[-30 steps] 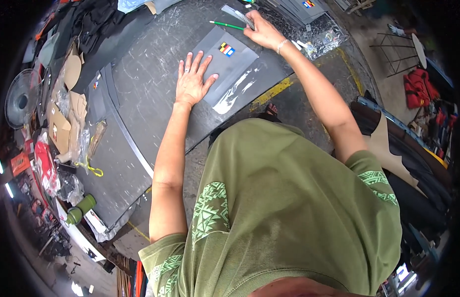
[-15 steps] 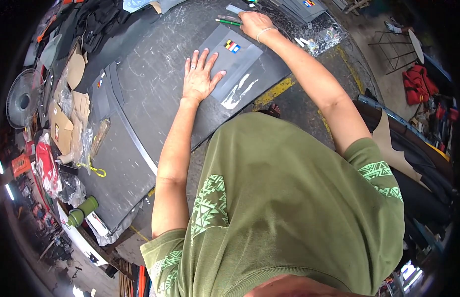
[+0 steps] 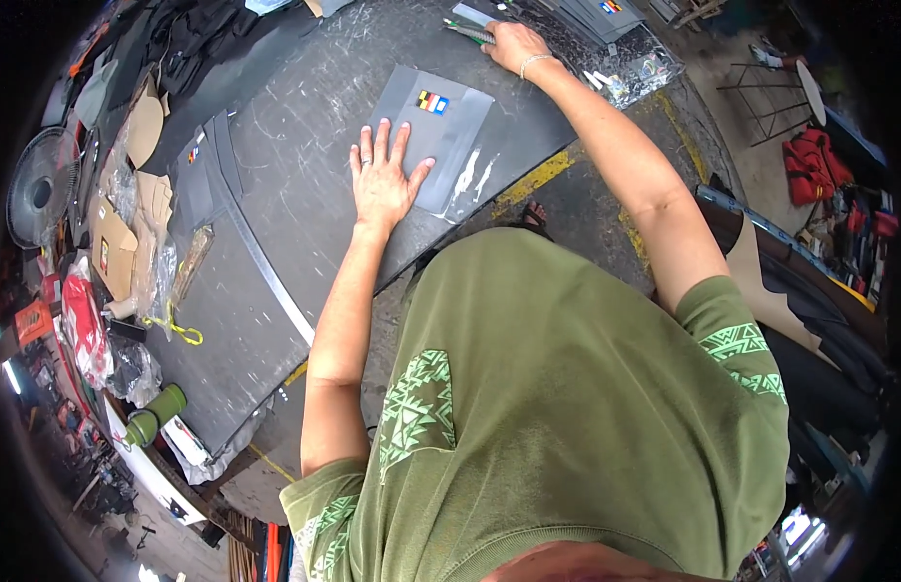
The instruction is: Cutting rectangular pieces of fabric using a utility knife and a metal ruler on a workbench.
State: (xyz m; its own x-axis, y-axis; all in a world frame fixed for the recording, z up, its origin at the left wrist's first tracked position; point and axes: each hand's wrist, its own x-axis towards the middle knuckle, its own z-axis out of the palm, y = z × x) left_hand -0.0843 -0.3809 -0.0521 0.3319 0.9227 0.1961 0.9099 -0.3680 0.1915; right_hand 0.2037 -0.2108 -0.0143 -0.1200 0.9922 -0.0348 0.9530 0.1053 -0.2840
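A: How much room is there around the edges?

B: The grey panel (image 3: pixel 458 136) lies in the upper middle, its lower corner near the table's front edge. Scratched black tabletop (image 3: pixel 290 145) stretches left of it, as far as a long pale strip (image 3: pixel 266 267) that runs down to the edge.

A: And the fingers?

B: The left hand (image 3: pixel 385 187) lies palm down over the panel's lower left side, fingers straight and a little spread, thumb well out, gripping nothing. The right hand (image 3: pixel 518 47) is at upper centre, fingers curled beside a slim green pencil (image 3: pixel 485 40) and a grey tool (image 3: pixel 466 28); I can't tell whether they grip either.

A: The surface, the room?

B: White smears mark the top just beside the panel. Yellow paint (image 3: pixel 533 184) shows along the front edge. A fan (image 3: pixel 43 186) stands at far left, near torn cardboard (image 3: pixel 119 254); a round-topped stool (image 3: pixel 810 94) is at upper right.

A: Containers?

B: Clear plastic (image 3: pixel 644 76) at upper right, with small white pieces beside it. A green bottle (image 3: pixel 156 415) lies at lower left and a red bag (image 3: pixel 816 167) at right, their contents hidden.
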